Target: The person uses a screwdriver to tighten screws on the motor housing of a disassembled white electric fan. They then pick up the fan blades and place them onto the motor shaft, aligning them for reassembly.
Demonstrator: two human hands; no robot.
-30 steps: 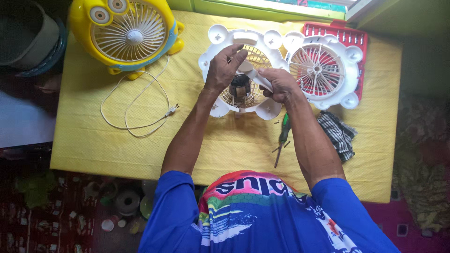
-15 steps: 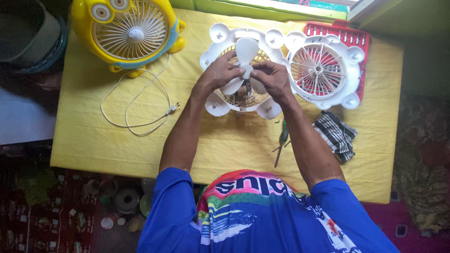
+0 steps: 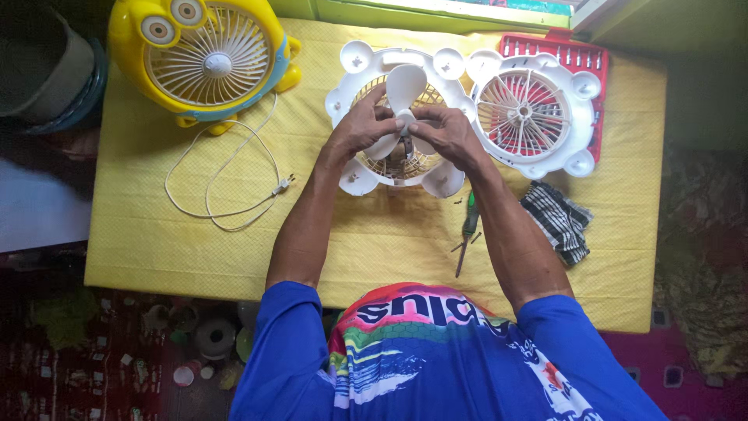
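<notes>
Left hand (image 3: 360,129): curled round the left side of the white fan blade (image 3: 405,87), fingertips pinching near its hub.
Right hand (image 3: 446,134): closed on the right side of the same blade, fingers bent over the hub, touching the left hand's fingertips.
White fan blade: held over the middle of the open fan body (image 3: 399,168), one wide lobe pointing far, the lower lobes mostly hidden under the hands.
Open fan body: white with rounded lugs at its rim and a beige grille inside, lying flat on the yellow table (image 3: 156,242) at centre, far half.
Front cover (image 3: 538,117): white round grille with spokes, lying flat just right of the fan body, resting partly on a red tray (image 3: 594,66) at the far right corner.
Yellow fan (image 3: 204,58): cartoon-shaped with two round eyes and a pale grille, placed at the far left of the table.
Cord (image 3: 218,175): thin and white, looped loosely near the yellow fan, plug end lying left of the left forearm.
Screwdriver (image 3: 467,230): green handle, dark shaft pointing near, lying beside the right forearm, small dark screws just beside it.
Cloth (image 3: 559,220): checked black and white, crumpled on the right, near the table's right edge.
Shirt (image 3: 436,359): blue sleeves, bright multicoloured print across the back, lettering not copied.
Labels: none legible on any fan part.
</notes>
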